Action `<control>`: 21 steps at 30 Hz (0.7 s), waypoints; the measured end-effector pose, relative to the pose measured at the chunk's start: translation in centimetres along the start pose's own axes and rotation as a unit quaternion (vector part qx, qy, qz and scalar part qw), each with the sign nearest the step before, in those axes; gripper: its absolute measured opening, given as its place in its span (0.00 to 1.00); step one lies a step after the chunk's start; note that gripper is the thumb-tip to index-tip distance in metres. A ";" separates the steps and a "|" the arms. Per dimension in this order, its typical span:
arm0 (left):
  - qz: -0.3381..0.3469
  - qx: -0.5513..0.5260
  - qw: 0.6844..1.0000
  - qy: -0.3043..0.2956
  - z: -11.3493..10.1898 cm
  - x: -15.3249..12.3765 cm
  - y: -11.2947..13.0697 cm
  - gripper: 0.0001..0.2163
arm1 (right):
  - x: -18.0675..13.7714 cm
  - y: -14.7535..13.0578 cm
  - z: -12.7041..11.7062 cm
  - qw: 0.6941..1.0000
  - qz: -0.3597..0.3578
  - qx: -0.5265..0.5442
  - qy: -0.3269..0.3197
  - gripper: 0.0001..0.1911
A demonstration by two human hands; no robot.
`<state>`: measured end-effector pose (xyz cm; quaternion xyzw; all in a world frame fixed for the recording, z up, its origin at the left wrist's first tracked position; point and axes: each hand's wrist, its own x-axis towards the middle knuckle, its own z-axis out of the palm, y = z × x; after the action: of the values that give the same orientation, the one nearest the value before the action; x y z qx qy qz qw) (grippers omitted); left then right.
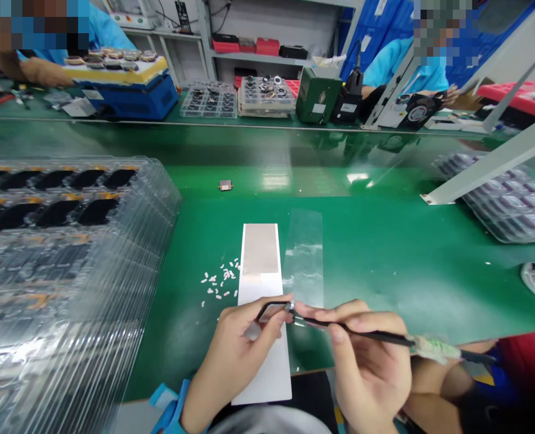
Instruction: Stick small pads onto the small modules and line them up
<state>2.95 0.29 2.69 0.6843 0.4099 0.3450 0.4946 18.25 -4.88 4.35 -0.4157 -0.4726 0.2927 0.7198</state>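
Left hand (233, 355) at lower centre: closed in a pinch, thumb and fingers grasping a small black-edged piece (271, 311). Right hand (371, 361) at lower right of centre: curled round fine black tweezers (362, 331), grasping them firmly, tips at the right edge of the piece. Green-wrapped grip (432, 348) on the tweezers' rear part. Piece held in the air between both hands, above the lower part of a long white strip (262, 374), apparently not touching it.

Strip lying lengthwise on a green bench mat (385, 283), with a pale copper-toned patch (260, 250) near its far end. Clear film strip (303, 259) just beside it on the right. Small white bits (219, 280) scattered just left of the strip. Small metal part (225, 185) alone farther up the mat.

Stacked clear trays with black parts (68, 241) along the left side; stacked trays of grey items (511, 199) at right. Co-worker's blue sleeve (32, 69) at upper left, beside a blue machine (126, 90); second blue sleeve (403, 72) at upper right. Trays of ring-shaped parts (267, 93) at top centre.
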 end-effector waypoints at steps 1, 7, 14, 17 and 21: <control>0.013 0.006 1.000 0.007 0.0 0.0 0.1 0.11 | 0.1 0.0 0.5 1.000 -0.015 0.001 -0.012 0.12; 0.041 0.061 0.995 0.067 0.1 0.0 0.0 0.10 | -0.1 1.0 1.8 0.999 -0.009 0.005 -0.033 0.13; 0.046 0.059 0.995 0.066 0.1 0.0 0.1 0.10 | -0.2 1.0 2.0 1.000 0.004 -0.005 -0.024 0.12; 0.059 0.066 0.995 0.050 0.1 0.0 -0.1 0.13 | 0.0 1.0 2.1 1.000 -0.004 -0.009 -0.014 0.12; 0.070 0.082 0.994 0.024 0.2 -0.1 -0.6 0.18 | 0.1 1.2 2.4 1.000 -0.016 -0.011 -0.015 0.13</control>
<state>2.93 0.26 2.11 0.7410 0.3994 0.3604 0.4019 16.06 -3.50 3.84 -0.4112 -0.4930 0.2818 0.7130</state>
